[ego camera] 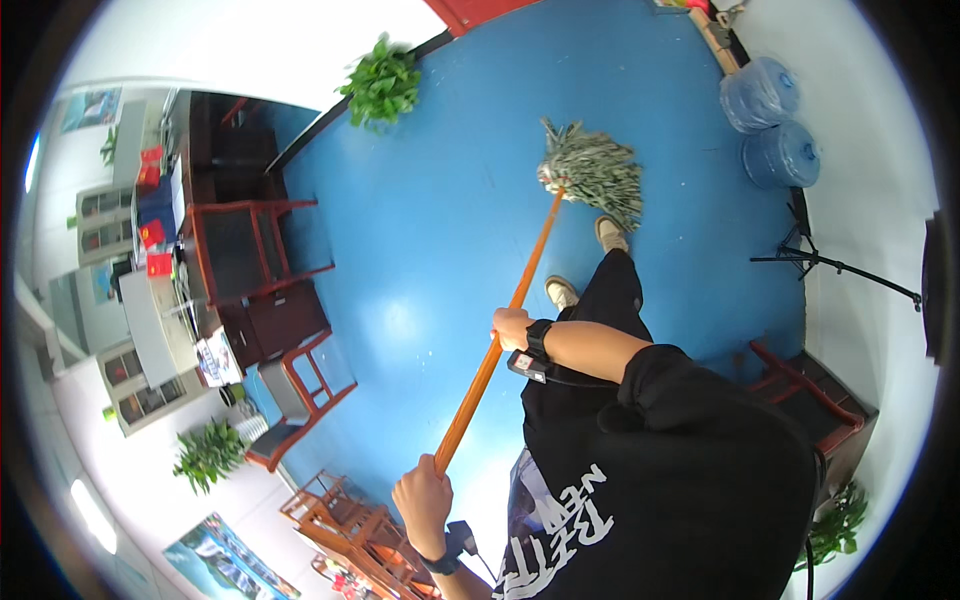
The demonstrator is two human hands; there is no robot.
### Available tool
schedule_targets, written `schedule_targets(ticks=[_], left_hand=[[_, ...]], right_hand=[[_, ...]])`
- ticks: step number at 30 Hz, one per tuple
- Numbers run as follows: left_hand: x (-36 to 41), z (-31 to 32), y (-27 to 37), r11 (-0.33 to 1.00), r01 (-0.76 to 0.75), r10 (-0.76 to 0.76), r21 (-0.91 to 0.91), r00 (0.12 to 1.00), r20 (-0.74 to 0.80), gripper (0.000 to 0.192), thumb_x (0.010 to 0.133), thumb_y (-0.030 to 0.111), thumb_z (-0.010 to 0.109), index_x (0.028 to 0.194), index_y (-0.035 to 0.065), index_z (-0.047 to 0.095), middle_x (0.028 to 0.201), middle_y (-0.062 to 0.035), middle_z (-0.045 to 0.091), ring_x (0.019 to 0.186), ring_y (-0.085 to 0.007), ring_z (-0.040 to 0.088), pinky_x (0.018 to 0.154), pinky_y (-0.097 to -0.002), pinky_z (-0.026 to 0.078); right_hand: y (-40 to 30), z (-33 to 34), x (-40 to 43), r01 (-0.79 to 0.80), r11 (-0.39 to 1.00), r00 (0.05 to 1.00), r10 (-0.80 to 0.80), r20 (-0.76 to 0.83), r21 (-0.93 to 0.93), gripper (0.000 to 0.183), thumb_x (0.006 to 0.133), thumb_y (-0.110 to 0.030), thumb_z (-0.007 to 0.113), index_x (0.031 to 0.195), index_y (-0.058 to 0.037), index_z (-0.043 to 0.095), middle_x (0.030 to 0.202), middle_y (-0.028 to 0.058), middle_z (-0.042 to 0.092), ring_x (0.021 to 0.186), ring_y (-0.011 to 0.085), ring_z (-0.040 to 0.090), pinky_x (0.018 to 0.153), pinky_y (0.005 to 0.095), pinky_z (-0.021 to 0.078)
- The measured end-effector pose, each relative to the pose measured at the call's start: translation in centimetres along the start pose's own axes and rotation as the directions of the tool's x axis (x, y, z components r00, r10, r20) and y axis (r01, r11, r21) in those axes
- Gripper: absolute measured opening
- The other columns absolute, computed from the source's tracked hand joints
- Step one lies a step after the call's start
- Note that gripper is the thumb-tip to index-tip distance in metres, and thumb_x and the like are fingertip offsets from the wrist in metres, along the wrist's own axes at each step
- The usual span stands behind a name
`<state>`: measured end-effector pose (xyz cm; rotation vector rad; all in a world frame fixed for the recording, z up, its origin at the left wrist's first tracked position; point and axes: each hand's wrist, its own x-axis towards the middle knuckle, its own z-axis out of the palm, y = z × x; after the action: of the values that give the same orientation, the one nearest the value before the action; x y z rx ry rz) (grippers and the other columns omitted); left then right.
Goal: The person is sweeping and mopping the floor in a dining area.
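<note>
Both my hands grip the orange-brown wooden handle (474,394) of a string mop, which runs slantwise across the view. My left hand (424,495) is closed around its upper end. Farther down the shaft, my right hand (514,330) wraps it in front of my legs. The mop head (596,169), a fan of grey-green strands, lies spread on the blue floor (420,225). Its strands reach close to the toe of one of my beige shoes (611,234). Dark bands with small devices circle both my wrists.
Two blue water-cooler bottles (780,154) and a black tripod stand (814,257) line the right wall. At the left, red-framed chairs (240,251) stand by a dark desk (285,319). A potted plant (382,84) sits by the far wall. Wooden furniture (352,525) is below.
</note>
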<state>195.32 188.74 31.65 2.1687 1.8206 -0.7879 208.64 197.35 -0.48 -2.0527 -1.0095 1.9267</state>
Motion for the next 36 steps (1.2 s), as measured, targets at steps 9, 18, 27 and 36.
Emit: schedule_targets(ticks=[9, 18, 27, 36], left_hand=[[-6.5, 1.4, -3.2, 0.987, 0.156, -0.158, -0.027, 0.975, -0.154, 0.009, 0.061, 0.007, 0.058, 0.063, 0.0049, 0.049, 0.05, -0.0143, 0.049, 0.046, -0.0345, 0.05, 0.044, -0.0423, 0.039], [-1.8, -1.6, -6.9, 0.99, -0.123, 0.106, -0.065, 0.969, -0.221, 0.009, 0.059, 0.007, 0.058, 0.064, 0.0052, 0.052, 0.053, -0.0125, 0.052, 0.047, -0.0323, 0.051, 0.046, -0.0401, 0.041], [10.5, -5.1, 0.9, 0.821, -0.546, 0.57, 0.166, 0.794, -0.21, 0.011, 0.059, 0.01, 0.059, 0.062, 0.0073, 0.048, 0.05, -0.0112, 0.05, 0.046, -0.0321, 0.051, 0.043, -0.0404, 0.04], [16.1, -6.1, 19.7, 0.571, -0.739, 0.809, 0.359, 0.581, -0.09, 0.019, 0.065, 0.011, 0.061, 0.07, 0.0067, 0.044, 0.055, -0.0119, 0.051, 0.049, -0.0331, 0.053, 0.044, -0.0412, 0.041]], right_hand=[[-3.7, 10.7, -1.6, -0.511, 0.216, 0.845, 0.308, 0.438, 0.832, 0.003, 0.08, -0.001, 0.044, 0.078, 0.0007, 0.043, 0.061, 0.0099, 0.042, 0.048, 0.0218, 0.044, 0.047, 0.036, 0.0425], [-3.1, 7.5, -0.6, -0.517, -0.054, 0.836, 0.186, 0.517, 0.855, 0.013, 0.077, -0.001, 0.04, 0.066, -0.0052, 0.035, 0.055, 0.0079, 0.037, 0.05, 0.0218, 0.041, 0.049, 0.0342, 0.0393], [8.4, 0.0, 9.9, 0.288, 0.106, 0.958, -0.019, -0.288, 0.952, 0.015, 0.078, -0.004, 0.043, 0.063, -0.0034, 0.046, 0.062, 0.0135, 0.05, 0.065, 0.0283, 0.056, 0.057, 0.0397, 0.0451], [12.8, -21.6, -2.4, 0.299, -0.537, 0.914, 0.399, -0.075, 0.788, 0.014, 0.076, -0.005, 0.041, 0.063, -0.003, 0.039, 0.059, 0.0136, 0.047, 0.054, 0.0272, 0.049, 0.053, 0.039, 0.0408]])
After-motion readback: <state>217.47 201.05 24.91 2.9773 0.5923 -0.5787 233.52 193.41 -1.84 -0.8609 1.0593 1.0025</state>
